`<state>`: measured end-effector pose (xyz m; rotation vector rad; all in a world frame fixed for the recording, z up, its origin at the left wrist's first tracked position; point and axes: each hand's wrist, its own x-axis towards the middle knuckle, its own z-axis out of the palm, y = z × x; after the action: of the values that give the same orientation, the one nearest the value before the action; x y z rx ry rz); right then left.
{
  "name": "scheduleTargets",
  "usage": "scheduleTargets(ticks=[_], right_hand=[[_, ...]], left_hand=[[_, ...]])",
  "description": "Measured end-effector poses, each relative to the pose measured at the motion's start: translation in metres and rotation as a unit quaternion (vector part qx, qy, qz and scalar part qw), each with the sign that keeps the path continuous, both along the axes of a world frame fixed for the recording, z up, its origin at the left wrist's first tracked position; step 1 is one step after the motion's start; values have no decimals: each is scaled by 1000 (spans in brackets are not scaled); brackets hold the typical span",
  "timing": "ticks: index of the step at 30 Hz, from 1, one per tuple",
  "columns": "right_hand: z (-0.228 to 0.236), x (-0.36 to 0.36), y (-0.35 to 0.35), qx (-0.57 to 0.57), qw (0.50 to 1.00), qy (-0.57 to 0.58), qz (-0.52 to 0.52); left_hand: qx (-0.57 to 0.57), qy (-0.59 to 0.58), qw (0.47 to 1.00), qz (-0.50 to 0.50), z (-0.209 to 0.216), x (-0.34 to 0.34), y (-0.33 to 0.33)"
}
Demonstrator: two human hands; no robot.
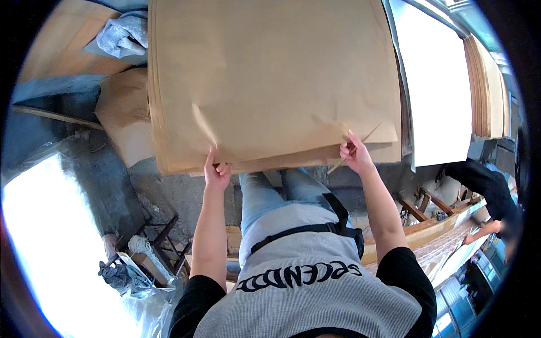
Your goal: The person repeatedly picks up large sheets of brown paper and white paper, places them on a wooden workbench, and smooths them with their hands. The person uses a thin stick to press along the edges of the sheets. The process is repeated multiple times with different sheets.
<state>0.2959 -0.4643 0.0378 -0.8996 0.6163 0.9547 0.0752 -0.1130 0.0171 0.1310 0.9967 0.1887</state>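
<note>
A large stack of brown paper sheets (153, 112) lies in front of me. The top brown paper sheet (276, 79) is creased near both of its near corners. My left hand (217, 170) pinches its near edge on the left, the index finger stretched along the paper. Farther right, my right hand (356, 154) grips the same edge between its fingers. A thin light-brown stick (337, 165) also passes through the right hand, slanting across the corner. Under the lifted edge, more brown sheets show.
White sheets (437, 84) hang over the right side, with another brown stack (482, 90) beyond. At far right another person in black (484, 183) bends over a long bench. A grey cloth (121, 34) lies upper left. Dark metal frames (163, 239) and boxes stand lower left.
</note>
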Motion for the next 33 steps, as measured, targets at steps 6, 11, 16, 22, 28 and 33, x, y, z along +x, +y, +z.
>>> scheduleTargets(ticks=[6, 11, 16, 22, 28, 33], right_hand=[[-3, 10, -2, -221, 943, -83, 234], [1, -56, -3, -388, 839, -332, 190], [-23, -58, -12, -372, 848, -371, 73], [8, -11, 3, -292, 910, -234, 176], [12, -34, -12, -261, 941, -144, 159], [6, -31, -13, -286, 935, -142, 154]], left_hand=[[192, 171, 939, -228, 6, 12, 1], [363, 215, 883, -207, -16, -25, -49], [410, 210, 872, -164, -13, -2, -36], [204, 133, 959, -148, 22, 18, 5], [92, 123, 983, -100, 7, -24, -14], [120, 135, 976, -121, 15, -41, -7]])
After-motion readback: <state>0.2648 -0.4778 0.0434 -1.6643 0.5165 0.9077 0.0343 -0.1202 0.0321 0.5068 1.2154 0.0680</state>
